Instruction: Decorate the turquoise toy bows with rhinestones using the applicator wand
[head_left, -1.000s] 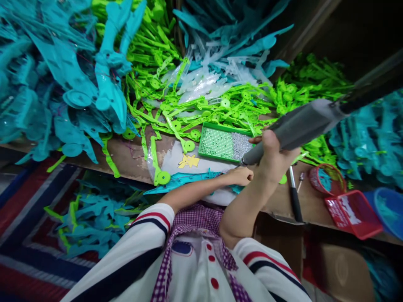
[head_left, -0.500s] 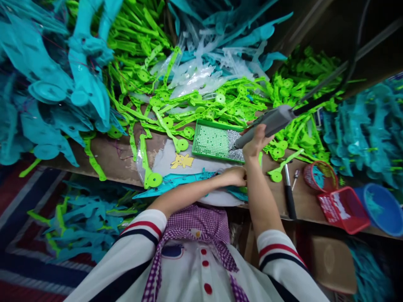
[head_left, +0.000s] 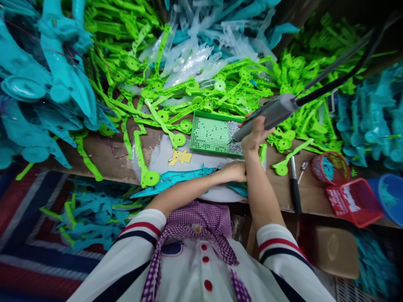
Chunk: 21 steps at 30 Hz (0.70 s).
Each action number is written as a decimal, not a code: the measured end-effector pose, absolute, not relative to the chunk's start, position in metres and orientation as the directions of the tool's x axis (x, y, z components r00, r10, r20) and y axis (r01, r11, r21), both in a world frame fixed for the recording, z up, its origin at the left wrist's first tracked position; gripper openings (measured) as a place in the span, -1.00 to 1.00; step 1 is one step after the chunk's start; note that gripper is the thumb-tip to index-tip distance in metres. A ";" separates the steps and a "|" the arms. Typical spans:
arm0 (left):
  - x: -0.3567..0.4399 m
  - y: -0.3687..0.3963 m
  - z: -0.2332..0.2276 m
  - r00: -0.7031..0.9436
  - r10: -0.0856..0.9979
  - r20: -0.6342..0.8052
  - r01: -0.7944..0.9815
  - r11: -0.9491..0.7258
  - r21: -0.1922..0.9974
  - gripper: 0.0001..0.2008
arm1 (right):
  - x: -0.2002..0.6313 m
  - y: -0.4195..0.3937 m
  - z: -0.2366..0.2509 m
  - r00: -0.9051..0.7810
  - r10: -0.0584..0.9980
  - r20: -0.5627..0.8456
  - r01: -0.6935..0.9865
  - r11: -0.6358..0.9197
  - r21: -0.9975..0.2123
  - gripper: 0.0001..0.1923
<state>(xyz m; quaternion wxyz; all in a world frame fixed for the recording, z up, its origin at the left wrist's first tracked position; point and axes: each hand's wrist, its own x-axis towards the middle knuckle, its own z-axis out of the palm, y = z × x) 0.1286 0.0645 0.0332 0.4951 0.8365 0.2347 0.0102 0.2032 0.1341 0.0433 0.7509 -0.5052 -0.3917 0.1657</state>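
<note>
Cluttered bench [head_left: 119, 153] — right hand [head_left: 255, 136] holds grey driver [head_left: 267, 116] over green tray [head_left: 214, 135].

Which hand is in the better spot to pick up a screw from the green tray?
Probably the right hand: it grips the gray screwdriver, whose tip is over the green tray. The left hand rests on the teal part.
</note>
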 end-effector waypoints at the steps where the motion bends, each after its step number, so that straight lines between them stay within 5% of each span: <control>1: 0.128 0.065 0.033 0.889 0.401 -0.222 0.387 -0.397 0.832 -0.82 | 0.204 0.134 0.044 0.638 0.646 0.419 0.147 0.432 -0.890 -0.47; 8: 0.131 0.064 0.026 0.878 0.417 -0.235 0.399 -0.368 0.840 -0.80 | 0.198 0.129 0.061 0.643 0.634 0.430 0.150 0.446 -0.882 -0.42; 17: 0.133 0.066 0.020 0.874 0.405 -0.268 0.421 -0.358 0.833 -0.86 | 0.260 0.069 0.111 0.764 0.418 0.492 0.278 0.475 -0.835 -0.35; 21: 0.134 0.065 0.018 0.869 0.418 -0.265 0.425 -0.356 0.832 -0.86 | 0.288 0.031 0.112 0.834 0.383 0.397 0.262 0.358 -0.896 -0.32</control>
